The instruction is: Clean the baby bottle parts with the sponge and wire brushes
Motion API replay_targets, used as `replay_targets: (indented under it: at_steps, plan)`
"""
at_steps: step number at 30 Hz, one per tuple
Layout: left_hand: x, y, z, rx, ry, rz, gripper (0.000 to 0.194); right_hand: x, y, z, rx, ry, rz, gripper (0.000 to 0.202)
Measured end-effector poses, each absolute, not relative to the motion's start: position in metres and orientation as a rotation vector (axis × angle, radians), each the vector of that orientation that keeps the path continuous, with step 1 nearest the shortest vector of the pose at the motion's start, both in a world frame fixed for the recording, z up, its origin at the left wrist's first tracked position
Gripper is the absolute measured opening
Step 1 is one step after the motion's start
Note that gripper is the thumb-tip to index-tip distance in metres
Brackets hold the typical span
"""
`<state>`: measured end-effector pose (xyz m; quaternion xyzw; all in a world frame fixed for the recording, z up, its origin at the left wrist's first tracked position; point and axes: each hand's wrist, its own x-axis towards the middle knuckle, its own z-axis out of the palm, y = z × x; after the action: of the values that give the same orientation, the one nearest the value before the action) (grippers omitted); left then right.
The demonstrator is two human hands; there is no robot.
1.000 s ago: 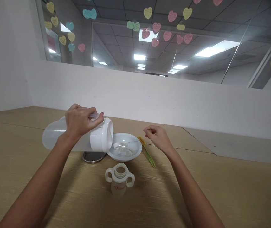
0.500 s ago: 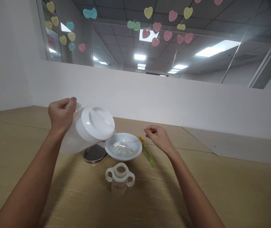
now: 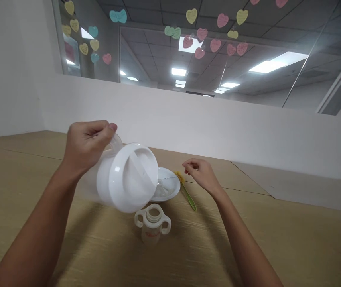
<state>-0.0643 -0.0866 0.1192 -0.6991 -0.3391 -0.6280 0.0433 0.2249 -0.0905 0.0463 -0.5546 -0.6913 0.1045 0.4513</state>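
Note:
My left hand is closed around the handle of a white lidded pitcher, which tilts with its lid toward the right. Below the lid's right edge stands a two-handled baby bottle, upright and without a cap. Behind the bottle is a white bowl holding clear and white pieces, its left side hidden by the pitcher. My right hand hovers by the bowl's right rim with curled fingers. A thin line crosses the bowl toward those fingers; whether they hold it is unclear.
A green-handled brush with a yellow head lies right of the bowl, under my right hand. The wooden table meets a white wall at the back. Heart-shaped notes stick to the glass above.
My left hand has brought the pitcher nearer and to the right, tilting it more. It now hides the round metal disc and part of the bowl. My right hand is nearly still.

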Motion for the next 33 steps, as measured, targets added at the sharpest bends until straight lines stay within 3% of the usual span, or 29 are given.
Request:
replay_targets:
  at_steps: [16,26,33]
  plan:
    - [-0.052,-0.09,0.117,-2.269,-1.051,-1.484,0.038,0.222,-0.093,0.049,-1.378,-1.72,0.272,0.022]
    - [-0.056,-0.086,0.115,-2.264,-1.041,-1.508,0.038,0.224,-0.092,0.048,-1.37,-1.738,0.269,0.023]
    - [-0.062,-0.073,0.113,-2.288,-1.041,-1.76,0.042,0.224,-0.092,0.047,-1.39,-1.746,0.256,0.023]
